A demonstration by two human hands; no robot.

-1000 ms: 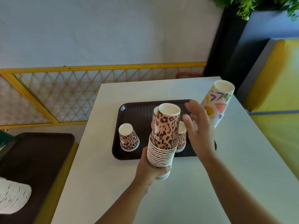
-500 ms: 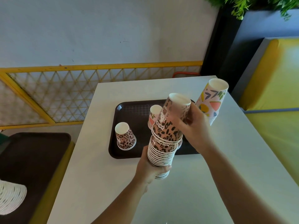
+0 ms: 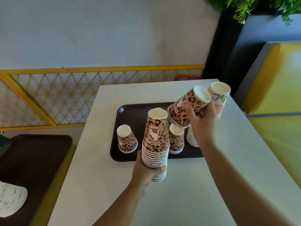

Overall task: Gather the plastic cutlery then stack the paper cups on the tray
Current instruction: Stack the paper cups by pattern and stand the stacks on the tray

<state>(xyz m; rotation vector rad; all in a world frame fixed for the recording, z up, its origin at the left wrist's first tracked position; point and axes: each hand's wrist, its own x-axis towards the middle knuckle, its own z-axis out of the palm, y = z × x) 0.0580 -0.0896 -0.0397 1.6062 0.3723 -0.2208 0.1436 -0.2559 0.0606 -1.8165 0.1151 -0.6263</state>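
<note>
Left hand (image 3: 147, 172) is wrapped round the nested leopard stack (image 3: 155, 144), held above table's near edge of the tray (image 3: 130, 111); right hand (image 3: 201, 123) grips a tilted leopard cup (image 3: 187, 108) over tray's right side. Cups prob. light, thin-walled, easily crushed; best taken mid-wall w/ gentle squeeze.

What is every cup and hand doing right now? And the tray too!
Tall leopard stack: upside down, gripped low by the left hand.
Tilted leopard cups: lifted in the air, gripped by the right hand.
Small leopard cup: upside down on the tray, untouched.
Short leopard stack: upside down on the tray.
Floral stack: upside down, behind the right hand.
Tray: flat on the table.
</note>
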